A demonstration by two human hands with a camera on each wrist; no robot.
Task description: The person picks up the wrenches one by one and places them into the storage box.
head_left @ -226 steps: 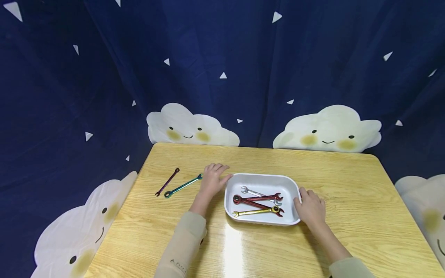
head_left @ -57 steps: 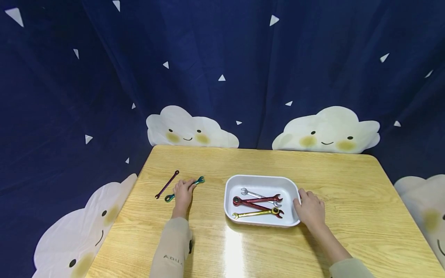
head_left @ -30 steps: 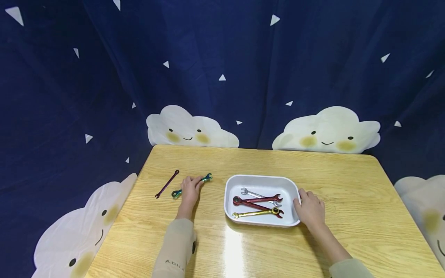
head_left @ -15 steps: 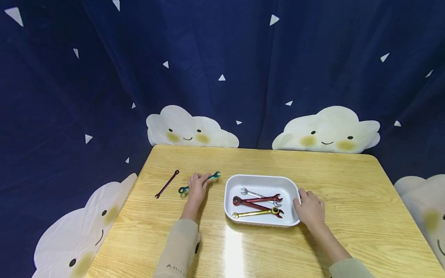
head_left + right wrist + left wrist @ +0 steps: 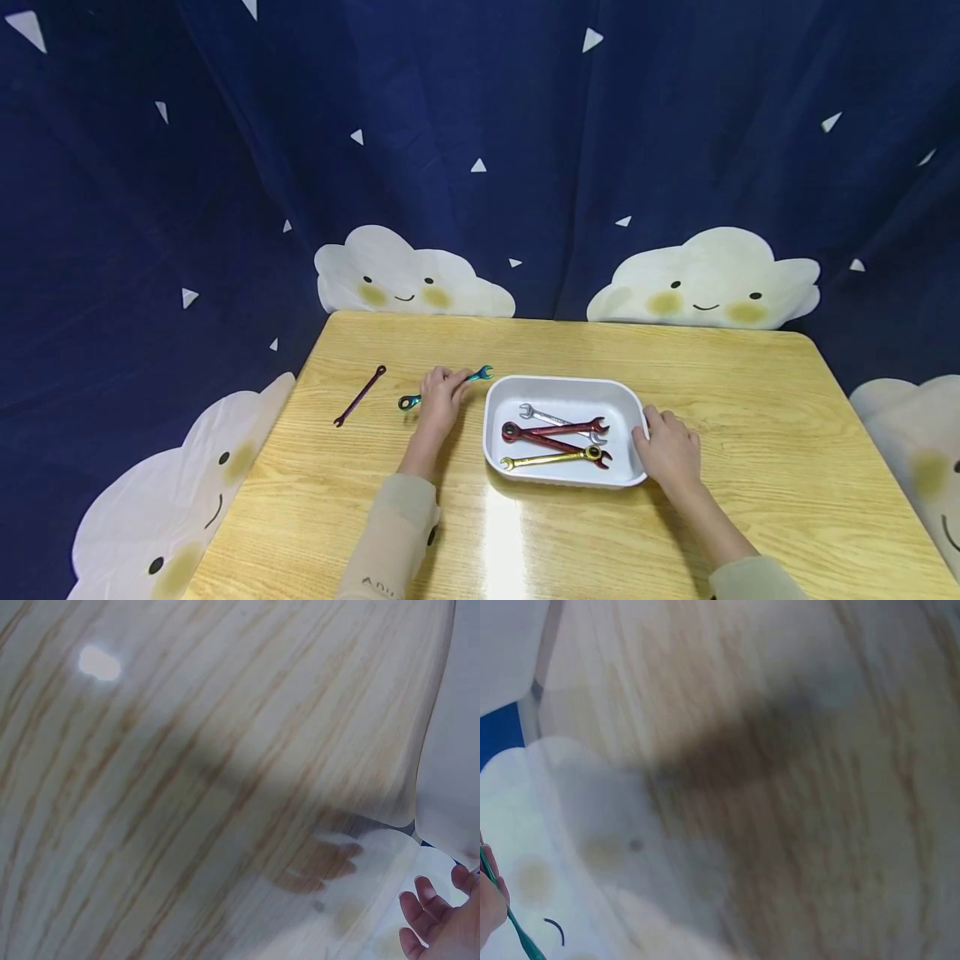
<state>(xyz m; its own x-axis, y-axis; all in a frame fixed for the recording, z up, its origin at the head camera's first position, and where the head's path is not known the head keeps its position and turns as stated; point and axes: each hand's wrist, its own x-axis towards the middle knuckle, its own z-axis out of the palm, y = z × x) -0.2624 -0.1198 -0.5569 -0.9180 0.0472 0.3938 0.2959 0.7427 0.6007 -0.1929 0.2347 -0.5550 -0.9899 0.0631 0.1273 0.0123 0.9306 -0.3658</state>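
Observation:
My left hand (image 5: 441, 396) pinches a teal combination wrench (image 5: 480, 374) by the middle of its shaft, just left of a white plastic tray (image 5: 551, 380). The wrench's open end points up and right, close to the tray's far left corner; fingers hide its middle. At the left wrist view's edge, fingers (image 5: 490, 904) hold the wrench (image 5: 529, 948). My right hand (image 5: 670, 446) grips the tray's right end, thumb over the rim and the other fingers outside. In the tray lie a silver wrench (image 5: 543, 415), two crossed red wrenches (image 5: 566, 430) and a yellow wrench (image 5: 547, 458).
A purple wrench (image 5: 362, 395) lies on the wooden table (image 5: 750, 400), left of my left hand. A dark blue curtain (image 5: 450, 100) with white clouds hangs behind the table and along its sides.
My left hand has gone from beside the tray to the teal wrench, taken hold of it, and carried it right and away toward the tray. The right hand and tray stay in place.

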